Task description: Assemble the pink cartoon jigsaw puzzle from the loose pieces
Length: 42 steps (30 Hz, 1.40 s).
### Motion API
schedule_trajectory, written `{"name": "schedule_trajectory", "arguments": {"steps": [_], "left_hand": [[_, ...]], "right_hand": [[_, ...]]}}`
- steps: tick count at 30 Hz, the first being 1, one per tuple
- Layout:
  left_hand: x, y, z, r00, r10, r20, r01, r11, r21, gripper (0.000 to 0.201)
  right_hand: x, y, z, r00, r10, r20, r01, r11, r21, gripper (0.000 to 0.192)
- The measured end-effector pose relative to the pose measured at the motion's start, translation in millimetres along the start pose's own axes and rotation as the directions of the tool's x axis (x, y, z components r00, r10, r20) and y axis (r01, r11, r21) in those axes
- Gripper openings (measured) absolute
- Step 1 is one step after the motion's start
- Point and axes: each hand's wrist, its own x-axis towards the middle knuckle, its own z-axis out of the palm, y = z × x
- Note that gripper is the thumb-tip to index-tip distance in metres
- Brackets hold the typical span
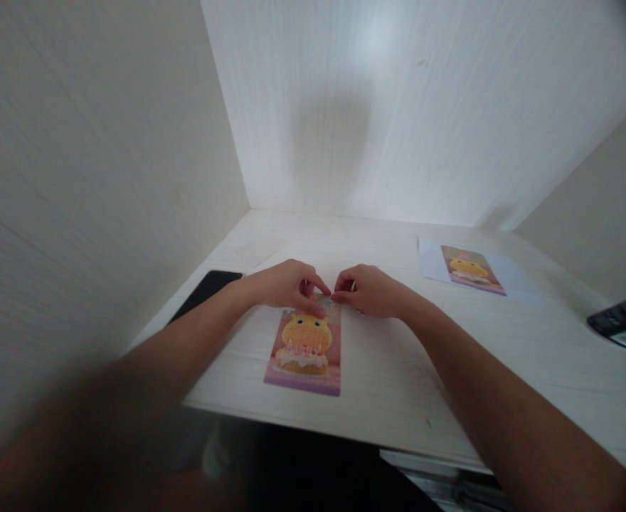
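A jigsaw puzzle (305, 345) lies flat on the white table, showing a yellow cartoon figure with a cake with candles. Its upper part is partly covered by my hands. My left hand (294, 284) rests over the upper left of the puzzle, thumb and index finger apart, the thumb touching its surface. At the top right corner of the puzzle, my right hand (369, 290) has its thumb and index finger pinched together. What sits between those fingertips, if anything, is too small to make out. Bluish bits show between the two hands.
A printed picture of the same figure (470, 269) lies on a white sheet at the back right. A dark cylindrical object (625, 321) lies at the right edge. Beside my left forearm is a black flat object (206, 290). Pale walls enclose the table (388, 384).
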Motion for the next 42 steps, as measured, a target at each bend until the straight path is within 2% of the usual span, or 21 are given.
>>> {"name": "schedule_trajectory", "arguments": {"steps": [10,19,30,37,42], "left_hand": [[1.2,-3.9,2.1,1.000,0.001,-0.005,-0.001,1.000,-0.010,0.052],[0.9,-3.5,1.7,1.000,0.002,-0.010,-0.003,1.000,-0.007,0.053],[0.4,-0.7,1.1,1.000,-0.009,-0.011,0.009,1.000,-0.008,0.053],[0.7,-1.2,1.1,1.000,-0.013,-0.010,0.012,1.000,-0.020,0.054],[0.4,-1.0,1.2,1.000,-0.016,-0.001,0.016,1.000,-0.023,0.053]], "right_hand": [[-3.2,1.7,-4.1,0.998,-0.056,0.029,0.056,0.998,0.014,0.017],[-2.1,3.3,-2.3,1.000,-0.019,0.012,0.018,0.996,0.086,0.017],[0.9,4.7,1.7,0.999,0.002,-0.033,0.001,0.994,0.106,0.014],[0.8,4.5,1.9,1.000,0.005,-0.020,-0.003,0.994,0.107,0.013],[5.9,3.4,3.6,0.991,0.123,-0.060,-0.117,0.989,0.088,0.011]]}}
